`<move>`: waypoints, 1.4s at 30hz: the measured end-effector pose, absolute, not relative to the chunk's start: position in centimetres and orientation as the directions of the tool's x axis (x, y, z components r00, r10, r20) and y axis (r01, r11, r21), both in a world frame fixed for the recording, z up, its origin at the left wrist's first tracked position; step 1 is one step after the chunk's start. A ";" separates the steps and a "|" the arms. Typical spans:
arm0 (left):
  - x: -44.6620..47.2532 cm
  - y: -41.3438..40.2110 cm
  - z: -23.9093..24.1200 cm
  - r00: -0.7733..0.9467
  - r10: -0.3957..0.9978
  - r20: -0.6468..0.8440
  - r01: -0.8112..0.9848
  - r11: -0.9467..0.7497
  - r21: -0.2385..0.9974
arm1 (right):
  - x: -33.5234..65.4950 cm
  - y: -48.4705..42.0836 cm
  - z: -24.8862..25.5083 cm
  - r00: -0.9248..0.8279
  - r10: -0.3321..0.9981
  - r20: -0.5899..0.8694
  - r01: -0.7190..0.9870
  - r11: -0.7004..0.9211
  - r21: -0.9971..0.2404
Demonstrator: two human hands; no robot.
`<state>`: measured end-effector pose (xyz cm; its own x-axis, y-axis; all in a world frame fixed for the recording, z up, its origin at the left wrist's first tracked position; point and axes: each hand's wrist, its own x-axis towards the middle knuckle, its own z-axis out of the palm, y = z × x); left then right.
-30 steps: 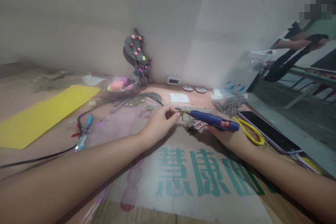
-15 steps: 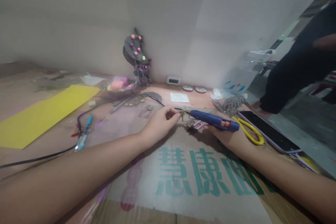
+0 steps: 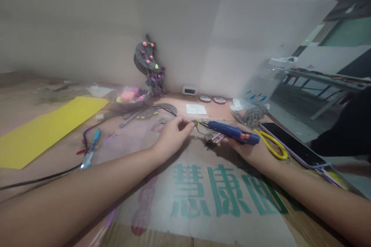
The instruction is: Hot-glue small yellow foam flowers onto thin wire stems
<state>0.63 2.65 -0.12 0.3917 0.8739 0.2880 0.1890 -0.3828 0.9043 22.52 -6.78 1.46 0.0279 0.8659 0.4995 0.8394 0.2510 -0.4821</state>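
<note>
My left hand pinches a small yellowish piece between thumb and fingertips; a thin grey string hangs from it. In my right hand is a blue hot glue gun, its metal tip pointing left, close to that piece. Whether tip and piece touch I cannot tell. Below the gun, near my right fingers, lies a small pinkish and dark item, partly hidden. Beyond my left hand are small yellow-and-grey pieces and a grey felt shape.
Yellow-handled scissors, a phone and a grey yarn bundle lie on the right, by a clear bottle. Left are yellow sheet, blue pen and black cord. A grey moon ornament stands at the back.
The view has shifted slightly. My hands keep nearly the same pose, the glue gun's tip still near the small piece. A person in dark clothing at the right has moved lower in view.
</note>
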 end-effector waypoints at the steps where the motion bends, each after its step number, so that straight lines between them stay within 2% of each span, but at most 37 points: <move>1: 0.6 2.7 -0.1 0.389 0.875 0.287 0.190 -0.381 0.905 | 22.4 -6.8 1.7 0.046 0.857 0.513 0.827 0.256 -0.501; 5: 0.7 2.6 -0.1 0.393 0.877 0.276 0.191 -0.372 0.909 | 22.1 -6.7 2.9 0.187 0.813 0.552 0.760 0.236 -0.605; 11: 0.8 2.3 0.1 0.409 0.870 0.277 0.184 -0.376 0.908 | 22.6 -6.1 4.5 0.230 0.815 0.532 0.635 0.288 -0.717; 14: 0.8 2.2 0.1 0.415 0.865 0.282 0.174 -0.380 0.909 | 23.0 -5.0 5.5 0.206 0.842 0.498 0.680 0.243 -0.692; 21: 0.8 2.2 0.2 0.425 0.861 0.278 0.178 -0.381 0.907 | 24.9 2.7 5.0 0.185 0.899 0.398 0.856 0.051 -0.514; 28: 0.8 2.4 -0.1 0.420 0.863 0.282 0.166 -0.379 0.911 | 26.5 7.8 1.9 0.236 0.923 0.304 0.863 -0.055 -0.503; 32: 0.8 2.4 0.0 0.413 0.864 0.286 0.158 -0.378 0.912 | 27.1 6.7 2.4 0.258 0.895 0.365 0.857 -0.038 -0.514; 35: 0.8 2.4 0.1 0.402 0.871 0.283 0.157 -0.370 0.915 | 26.8 4.6 3.3 0.344 0.793 0.503 0.852 -0.039 -0.522; 37: 0.8 2.4 0.2 0.393 0.874 0.285 0.158 -0.369 0.916 | 25.7 2.9 3.8 0.383 0.724 0.574 0.811 0.035 -0.584; 38: 0.8 2.4 0.2 0.388 0.876 0.288 0.158 -0.371 0.915 | 24.8 1.9 3.9 0.377 0.736 0.562 0.755 0.107 -0.647; 40: 0.8 2.4 0.2 0.380 0.875 0.300 0.160 -0.382 0.910 | 22.6 -0.1 3.8 0.280 0.873 0.399 0.560 0.189 -0.807; 42: 0.8 2.4 0.2 0.378 0.869 0.318 0.156 -0.399 0.904 | 20.2 -1.8 3.3 0.109 0.964 0.242 0.403 0.180 -0.897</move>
<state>0.76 2.35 0.23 0.3785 0.8691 0.3185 0.1562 -0.3991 0.9035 20.22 -1.80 3.26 0.1088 0.9640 0.2424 0.4030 0.1802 -0.8973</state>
